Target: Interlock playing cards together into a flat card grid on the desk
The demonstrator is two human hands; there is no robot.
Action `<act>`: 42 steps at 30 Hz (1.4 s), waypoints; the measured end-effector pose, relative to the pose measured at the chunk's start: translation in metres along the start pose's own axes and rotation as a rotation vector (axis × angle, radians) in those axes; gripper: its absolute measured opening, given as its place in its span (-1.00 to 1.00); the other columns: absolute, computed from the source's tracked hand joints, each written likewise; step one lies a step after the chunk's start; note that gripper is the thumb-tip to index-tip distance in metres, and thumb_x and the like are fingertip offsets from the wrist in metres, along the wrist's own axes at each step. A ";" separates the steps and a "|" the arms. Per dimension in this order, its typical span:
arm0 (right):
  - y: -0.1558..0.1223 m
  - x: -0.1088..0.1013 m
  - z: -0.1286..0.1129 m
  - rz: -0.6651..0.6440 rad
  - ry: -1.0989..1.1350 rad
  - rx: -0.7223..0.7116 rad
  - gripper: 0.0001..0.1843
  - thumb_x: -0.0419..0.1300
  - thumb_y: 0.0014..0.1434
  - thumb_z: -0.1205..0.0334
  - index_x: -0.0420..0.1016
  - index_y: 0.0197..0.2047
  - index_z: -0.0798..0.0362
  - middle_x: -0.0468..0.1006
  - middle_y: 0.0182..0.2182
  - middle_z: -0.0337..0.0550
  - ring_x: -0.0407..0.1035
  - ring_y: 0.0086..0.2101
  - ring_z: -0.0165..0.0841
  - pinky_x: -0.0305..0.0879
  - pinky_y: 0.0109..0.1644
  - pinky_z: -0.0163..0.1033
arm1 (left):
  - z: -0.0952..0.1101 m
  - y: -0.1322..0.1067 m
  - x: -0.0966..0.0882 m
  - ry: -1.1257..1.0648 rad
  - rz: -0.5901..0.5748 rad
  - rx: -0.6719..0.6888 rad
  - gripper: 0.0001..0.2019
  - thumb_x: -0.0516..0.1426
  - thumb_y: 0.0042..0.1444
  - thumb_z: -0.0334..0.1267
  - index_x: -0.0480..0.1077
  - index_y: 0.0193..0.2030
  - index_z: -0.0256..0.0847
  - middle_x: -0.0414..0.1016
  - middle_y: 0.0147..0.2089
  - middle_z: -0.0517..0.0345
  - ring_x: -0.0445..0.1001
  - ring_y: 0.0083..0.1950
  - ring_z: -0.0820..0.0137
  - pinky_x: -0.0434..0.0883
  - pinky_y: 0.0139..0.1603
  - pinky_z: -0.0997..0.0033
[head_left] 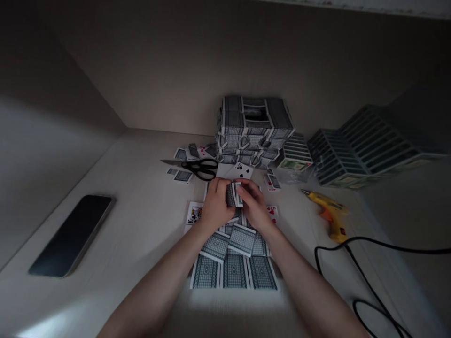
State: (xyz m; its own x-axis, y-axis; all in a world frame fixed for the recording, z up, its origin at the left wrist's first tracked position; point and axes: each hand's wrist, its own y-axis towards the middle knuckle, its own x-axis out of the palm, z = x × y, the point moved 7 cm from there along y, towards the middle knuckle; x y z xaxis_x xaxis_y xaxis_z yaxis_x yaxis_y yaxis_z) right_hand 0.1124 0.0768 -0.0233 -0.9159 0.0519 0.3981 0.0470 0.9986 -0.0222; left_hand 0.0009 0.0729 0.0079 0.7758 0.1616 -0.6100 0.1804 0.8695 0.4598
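My left hand [215,204] and my right hand [254,203] meet over the middle of the desk, fingers curled around a small folded bundle of playing cards [234,194] held between them. Beneath the hands lies a flat sheet of joined, blue-backed cards [234,263], with raised folded pieces on it. A block-shaped structure built from cards [253,131] stands behind the hands, against the wall. A three of clubs [243,171] lies face up just beyond my fingers.
Black scissors [197,166] lie left of the structure among loose cards. A yellow glue gun [329,213] rests at the right, its black cable [359,281] looping toward me. Rows of card decks [359,150] line the right. A dark phone [72,234] lies at the left.
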 end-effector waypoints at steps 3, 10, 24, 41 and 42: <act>0.000 0.000 0.000 -0.003 0.012 0.001 -0.75 0.33 -0.06 0.12 0.50 -0.26 -0.07 0.49 -0.31 -0.29 0.35 -0.26 -0.38 0.26 -0.14 -0.27 | 0.001 0.001 0.000 -0.007 -0.008 -0.008 -0.47 0.06 -0.32 -0.56 0.13 -0.12 -0.14 0.24 -0.12 0.03 0.28 -0.03 0.16 0.35 -0.07 0.13; 0.000 0.000 0.000 -0.004 -0.001 0.003 -0.76 0.33 -0.07 0.13 0.49 -0.27 -0.07 0.48 -0.34 -0.31 0.34 -0.29 -0.39 0.24 -0.17 -0.28 | 0.001 0.001 -0.001 -0.013 0.003 0.005 -0.46 0.06 -0.33 -0.58 0.13 -0.12 -0.14 0.23 -0.09 0.03 0.27 0.00 0.16 0.35 -0.05 0.14; 0.002 -0.002 0.006 -0.047 -0.042 0.003 -0.69 0.33 -0.07 0.11 0.44 -0.21 -0.07 0.45 -0.31 -0.31 0.35 -0.26 -0.40 0.26 -0.11 -0.26 | 0.002 0.001 -0.002 0.023 -0.016 0.020 -0.48 0.07 -0.28 -0.56 0.20 -0.08 -0.20 0.21 -0.06 0.02 0.23 0.00 0.20 0.31 -0.01 0.19; 0.000 0.009 0.008 -0.183 0.012 0.040 -0.61 0.38 -0.12 0.14 0.41 -0.19 -0.07 0.49 -0.26 -0.31 0.36 -0.20 -0.40 0.24 -0.05 -0.29 | 0.011 0.000 -0.001 0.072 -0.013 0.109 -0.53 0.10 -0.09 -0.49 0.26 0.02 -0.14 0.16 -0.04 0.02 0.15 0.00 0.20 0.24 0.01 0.16; 0.000 0.008 0.009 -0.191 0.033 0.047 -0.62 0.38 -0.11 0.16 0.41 -0.19 -0.08 0.49 -0.25 -0.32 0.37 -0.19 -0.41 0.24 -0.05 -0.29 | 0.011 0.000 -0.001 0.072 -0.018 0.110 -0.53 0.10 -0.09 -0.49 0.26 0.03 -0.14 0.16 -0.04 0.02 0.15 0.00 0.20 0.25 0.01 0.16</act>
State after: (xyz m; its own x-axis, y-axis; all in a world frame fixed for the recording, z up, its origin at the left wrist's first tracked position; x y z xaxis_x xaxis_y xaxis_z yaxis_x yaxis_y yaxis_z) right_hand 0.1009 0.0770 -0.0285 -0.8928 -0.1380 0.4288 -0.1462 0.9892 0.0141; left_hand 0.0067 0.0678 0.0152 0.7270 0.1829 -0.6619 0.2624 0.8168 0.5139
